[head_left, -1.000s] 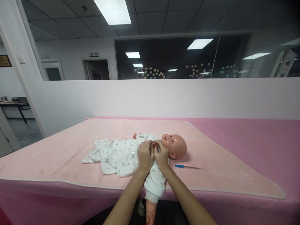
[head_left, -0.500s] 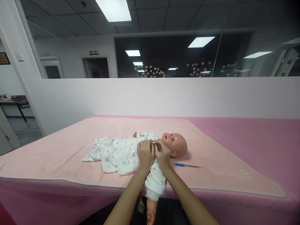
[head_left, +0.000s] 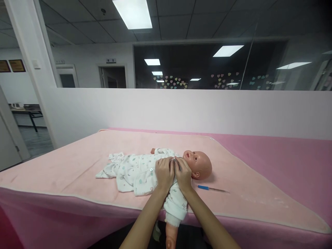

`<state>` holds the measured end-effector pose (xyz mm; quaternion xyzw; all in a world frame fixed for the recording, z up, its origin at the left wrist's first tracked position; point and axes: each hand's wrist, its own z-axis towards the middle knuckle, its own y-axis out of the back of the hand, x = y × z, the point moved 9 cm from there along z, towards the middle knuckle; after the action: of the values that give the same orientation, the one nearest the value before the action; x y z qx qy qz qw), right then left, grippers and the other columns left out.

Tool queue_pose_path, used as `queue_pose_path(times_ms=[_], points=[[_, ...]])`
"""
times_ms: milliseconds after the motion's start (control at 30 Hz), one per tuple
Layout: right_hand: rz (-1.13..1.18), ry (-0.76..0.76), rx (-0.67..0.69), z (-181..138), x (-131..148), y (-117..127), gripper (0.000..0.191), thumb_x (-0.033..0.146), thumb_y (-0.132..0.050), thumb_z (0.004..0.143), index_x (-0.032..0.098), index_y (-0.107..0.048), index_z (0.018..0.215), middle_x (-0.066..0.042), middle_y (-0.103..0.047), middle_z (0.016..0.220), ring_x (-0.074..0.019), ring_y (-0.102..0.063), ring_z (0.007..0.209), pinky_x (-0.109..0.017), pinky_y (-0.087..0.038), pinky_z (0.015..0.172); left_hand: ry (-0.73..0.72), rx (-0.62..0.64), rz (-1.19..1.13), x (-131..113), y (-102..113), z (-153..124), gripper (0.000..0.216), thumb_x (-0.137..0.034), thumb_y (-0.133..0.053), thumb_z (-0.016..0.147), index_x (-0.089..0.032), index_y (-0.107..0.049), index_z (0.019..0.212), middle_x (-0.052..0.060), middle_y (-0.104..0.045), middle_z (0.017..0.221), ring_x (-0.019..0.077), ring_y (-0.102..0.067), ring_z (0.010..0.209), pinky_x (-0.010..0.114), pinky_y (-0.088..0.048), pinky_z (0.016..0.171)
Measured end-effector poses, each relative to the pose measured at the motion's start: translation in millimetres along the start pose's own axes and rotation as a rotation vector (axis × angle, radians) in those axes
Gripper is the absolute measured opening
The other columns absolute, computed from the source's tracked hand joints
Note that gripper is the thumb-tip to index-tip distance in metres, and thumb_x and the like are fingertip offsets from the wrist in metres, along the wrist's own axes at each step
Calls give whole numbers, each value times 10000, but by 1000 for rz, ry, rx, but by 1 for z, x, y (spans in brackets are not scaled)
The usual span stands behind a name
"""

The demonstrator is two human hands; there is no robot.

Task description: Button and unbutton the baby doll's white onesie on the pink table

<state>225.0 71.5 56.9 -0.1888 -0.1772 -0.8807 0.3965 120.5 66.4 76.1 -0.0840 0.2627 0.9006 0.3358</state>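
Observation:
A baby doll [head_left: 199,165] lies on its back, its head to the right and one arm hanging over the table's near edge. It wears a white printed baby outfit [head_left: 137,173] with a snap on the front. Close below the doll's chin, my left hand [head_left: 165,172] is closed, fingertips pinching the outfit near the collar. My right hand [head_left: 183,173] is beside it, touching or nearly so, also pinched at the collar. Between the fingertips a small light bit shows, probably cloth edge; the exact grip is partly hidden by my fingers.
A slim tool with a blue handle and thin shaft [head_left: 213,189] lies near the doll's head. Under the doll is a peach blanket [head_left: 83,145] over a pink table cover [head_left: 290,159]. A white half wall [head_left: 197,110] with glass above stands behind.
The whole view has shifted, so the scene sits slightly further right and lower. My hands stay at the collar, with the right fingers drawn a little closer together.

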Motion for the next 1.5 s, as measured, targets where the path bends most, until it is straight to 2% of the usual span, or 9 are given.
queue_pose_path(times_ms=[233, 500, 1000, 1500], points=[[12, 2, 28, -1, -1, -2, 270, 252, -365, 865, 177, -602, 969, -81, -620, 955, -178, -563, 902, -360, -454, 846, 11, 7, -16, 2, 0, -1, 178, -205, -398, 851, -191, -561, 922, 44, -628, 863, 178, -538, 793, 335, -377, 743], [32, -54, 67, 0, -1, -4, 196, 201, -372, 851, 176, -566, 864, -59, -600, 860, -165, -546, 832, -315, -449, 784, 28, 31, 6, 4, -2, -2, 160, -177, -408, 826, -197, -561, 872, 33, -617, 820, 178, -531, 783, 322, -380, 720], [75, 0, -16, -2, -2, 2, 159, 193, -417, 836, 187, -576, 828, -46, -613, 825, -159, -565, 801, -302, -460, 760, 36, 34, -55, 4, 0, -1, 144, -201, -412, 827, -184, -551, 858, 38, -614, 831, 177, -529, 788, 319, -376, 739], [35, 25, 3, -1, -1, 0, 202, 222, -409, 858, 183, -606, 882, -63, -609, 865, -164, -564, 832, -323, -471, 791, 78, 19, -82, 8, 1, -2, 187, -250, -393, 860, -192, -568, 890, 32, -632, 824, 167, -551, 767, 299, -380, 717]])
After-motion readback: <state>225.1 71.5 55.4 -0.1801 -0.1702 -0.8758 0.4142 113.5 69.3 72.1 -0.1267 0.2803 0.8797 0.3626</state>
